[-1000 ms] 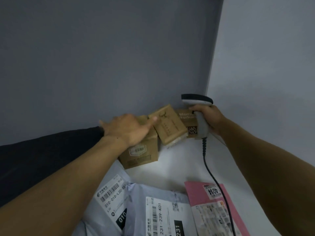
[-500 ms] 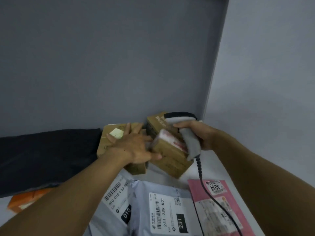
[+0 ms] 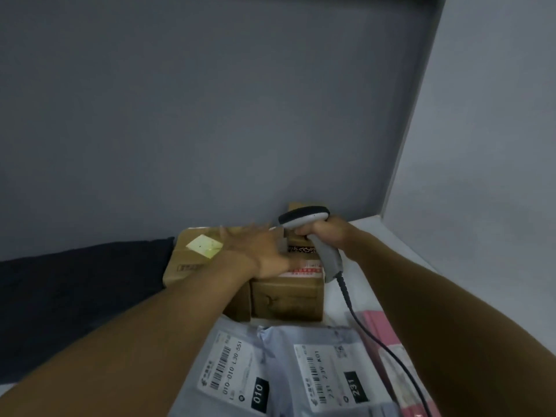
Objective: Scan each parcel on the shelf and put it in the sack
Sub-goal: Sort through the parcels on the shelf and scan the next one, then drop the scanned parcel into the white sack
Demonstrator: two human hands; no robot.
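Several brown cardboard parcels stand at the back of the white shelf (image 3: 370,233). My left hand (image 3: 258,251) lies with straight fingers on top of the front small box (image 3: 285,299), which shows a red and white label. A larger box (image 3: 192,260) with a pale sticker sits to its left. Behind the front box, part of another box (image 3: 298,206) shows against the wall. My right hand (image 3: 328,233) grips a grey handheld scanner (image 3: 313,236) just above the front box, its black cable (image 3: 376,341) trailing toward me.
Grey mailer bags (image 3: 270,371) with barcode labels 010 and 231 lie in front, a pink mailer (image 3: 391,350) at their right. A dark cloth bundle (image 3: 75,296) fills the left. Grey walls close the shelf at the back and right.
The small box has been turned so that it stands square with its label on top. My left hand has flattened on it, and the scanner has come over it.
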